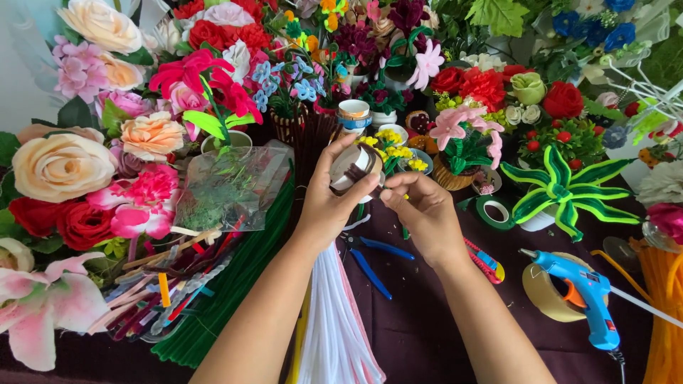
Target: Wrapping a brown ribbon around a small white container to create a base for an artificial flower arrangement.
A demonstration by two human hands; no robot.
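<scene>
A dark purple table (420, 334) filled the view, its far half banked with artificial flowers (107, 142) in pink, red, cream and blue. On the near left lay a green bundle of pipe cleaners (228, 299), running from the near edge toward the far right, with a white bundle (334, 334) just beside it and orange ones (662, 306) at the right edge. A clear plastic bag (231, 188) sat on the green bundle. To the right stood a green striped pipe-cleaner plant (562, 188), and nearer lay a blue glue gun (587, 295) resting over a roll of tan tape (544, 291). A roll of green tape (496, 211) lay behind the right hand, blue-handled pliers (373, 259) between the forearms, and a red and yellow box cutter (487, 262) just right of the right wrist.

Above the table's middle, the left hand (327, 210) was curled around a small white cup (353, 171), held tilted with its long axis leaning up toward the far right; whether its mouth faced away could not be told. A brown pipe cleaner (356, 174) was wound around the cup. The right hand (423, 213) was closed, fingertips pinching the pipe cleaner's end at the cup's near right side.
</scene>
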